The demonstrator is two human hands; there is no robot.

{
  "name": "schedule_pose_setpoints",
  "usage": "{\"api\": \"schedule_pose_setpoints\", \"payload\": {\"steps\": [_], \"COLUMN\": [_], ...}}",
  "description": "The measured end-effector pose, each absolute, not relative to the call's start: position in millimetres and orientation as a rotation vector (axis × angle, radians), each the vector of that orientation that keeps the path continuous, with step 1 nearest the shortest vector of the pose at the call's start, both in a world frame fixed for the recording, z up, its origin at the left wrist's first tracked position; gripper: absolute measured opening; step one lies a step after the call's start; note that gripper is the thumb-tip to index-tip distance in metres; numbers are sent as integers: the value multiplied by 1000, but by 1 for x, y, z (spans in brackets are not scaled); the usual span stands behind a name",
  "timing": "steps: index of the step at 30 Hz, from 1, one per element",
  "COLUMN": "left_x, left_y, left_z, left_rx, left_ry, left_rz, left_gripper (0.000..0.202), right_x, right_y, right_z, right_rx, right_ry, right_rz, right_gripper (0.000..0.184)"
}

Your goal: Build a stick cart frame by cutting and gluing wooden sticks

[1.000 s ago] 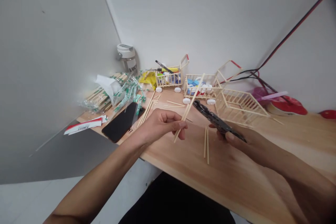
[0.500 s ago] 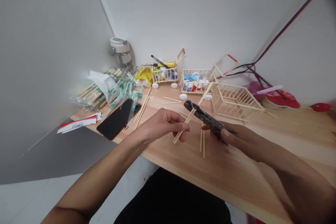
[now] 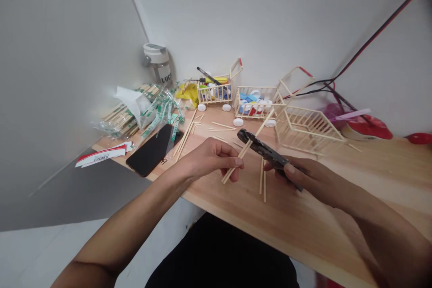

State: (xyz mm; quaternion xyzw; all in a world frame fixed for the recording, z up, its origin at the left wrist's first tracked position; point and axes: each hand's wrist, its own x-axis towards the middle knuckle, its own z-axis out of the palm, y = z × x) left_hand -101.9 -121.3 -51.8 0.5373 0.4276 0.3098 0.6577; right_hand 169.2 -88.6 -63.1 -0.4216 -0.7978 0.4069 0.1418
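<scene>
Between its thumb and fingers, my left hand [image 3: 219, 159] pinches a pair of thin wooden sticks [image 3: 264, 124], which slant up and away to the right. My right hand [image 3: 303, 172] is wrapped round the handles of dark pliers [image 3: 259, 146]. The jaws of the pliers lie across the sticks, a little beyond my left fingertips. Whether the jaws have cut in cannot be made out. Below the pliers, two short stick pieces [image 3: 261, 180] lie on the wooden table [image 3: 216, 198].
Along the wall stand two stick-built carts [image 3: 216, 95] [image 3: 258, 102] holding bottle caps, and an unwheeled stick frame [image 3: 300, 130]. At left are a phone [image 3: 153, 150], bagged chopsticks [image 3: 123, 117], a bottle [image 3: 158, 65] and loose sticks [image 3: 185, 137]. A red-rimmed bowl [image 3: 367, 128] sits at right.
The camera view has shifted slightly, so the background sits a little further right. The pliers' handles look slightly closer together. Both hands keep their grips.
</scene>
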Motion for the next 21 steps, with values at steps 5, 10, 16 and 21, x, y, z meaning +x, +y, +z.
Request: {"api": "schedule_pose_setpoints", "payload": {"steps": [5, 10, 16, 21], "left_x": [-101, -102, -103, -100], "left_y": [-120, -121, -122, -123], "left_z": [-53, -54, -57, -58], "left_rx": [1226, 1243, 1248, 1260], "left_ry": [970, 993, 1021, 1084], "left_rz": [711, 694, 692, 704], "left_gripper": [24, 27, 25, 26], "right_x": [167, 165, 165, 163], "right_y": [-88, -88, -89, -89], "right_z": [-64, -64, -64, -63], "right_rx": [-1191, -1226, -1275, -1279], "right_ry": [-2328, -2320, -2335, -2318], "right_rz": [1100, 1134, 1149, 1120], "right_gripper": [59, 61, 57, 52]}}
